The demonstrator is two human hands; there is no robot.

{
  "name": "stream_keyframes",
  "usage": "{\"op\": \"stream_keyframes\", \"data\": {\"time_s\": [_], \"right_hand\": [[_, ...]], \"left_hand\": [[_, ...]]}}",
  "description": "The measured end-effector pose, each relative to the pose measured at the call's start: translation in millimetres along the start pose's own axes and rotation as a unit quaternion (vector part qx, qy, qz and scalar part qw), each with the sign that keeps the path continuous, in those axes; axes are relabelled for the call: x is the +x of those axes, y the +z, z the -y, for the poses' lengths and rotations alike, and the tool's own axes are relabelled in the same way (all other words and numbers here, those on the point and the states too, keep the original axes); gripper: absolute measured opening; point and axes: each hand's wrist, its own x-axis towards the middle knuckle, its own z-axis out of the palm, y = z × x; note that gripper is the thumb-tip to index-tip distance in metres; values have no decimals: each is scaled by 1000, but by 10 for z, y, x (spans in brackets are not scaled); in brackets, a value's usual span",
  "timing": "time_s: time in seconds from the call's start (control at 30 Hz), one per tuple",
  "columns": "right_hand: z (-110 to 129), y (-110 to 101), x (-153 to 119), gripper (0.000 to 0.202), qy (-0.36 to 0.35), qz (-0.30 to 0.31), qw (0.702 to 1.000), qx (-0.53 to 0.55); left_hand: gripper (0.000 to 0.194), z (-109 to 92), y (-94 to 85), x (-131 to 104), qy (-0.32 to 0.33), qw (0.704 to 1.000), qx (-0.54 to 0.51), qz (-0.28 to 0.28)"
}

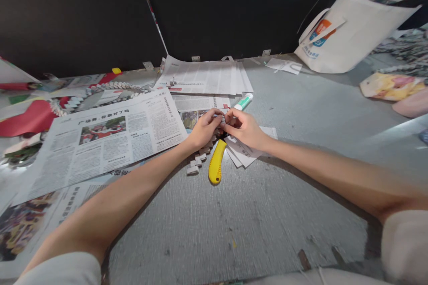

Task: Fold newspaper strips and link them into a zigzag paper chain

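Observation:
My left hand (206,129) and my right hand (245,128) meet fingertip to fingertip, both pinching a small folded piece of paper that the fingers mostly hide. Below and beside my left hand, several small folded paper pieces (198,160) lie in a staggered row. A yellow-handled cutter (217,162) rests on the grey surface just under both hands, its front end hidden beneath them. White paper sheets (245,153) with printing lie under my right hand. Behind its fingers is a green and white glue stick (244,101).
A large newspaper sheet (140,133) spreads to the left over other papers. More stacked newspaper (203,73) lies at the back, against a black panel (227,9). A white bag (354,31) stands at the back right. Red paper (30,118) and a folded-paper chain (113,86) are at far left.

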Motion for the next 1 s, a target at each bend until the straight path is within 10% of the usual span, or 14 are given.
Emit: {"op": "stream_keyframes", "data": {"time_s": [1.0], "right_hand": [[-35, -9, 6, 29, 5, 8, 1000, 5]], "left_hand": [[14, 44, -3, 10, 6, 1000, 14, -10]]}}
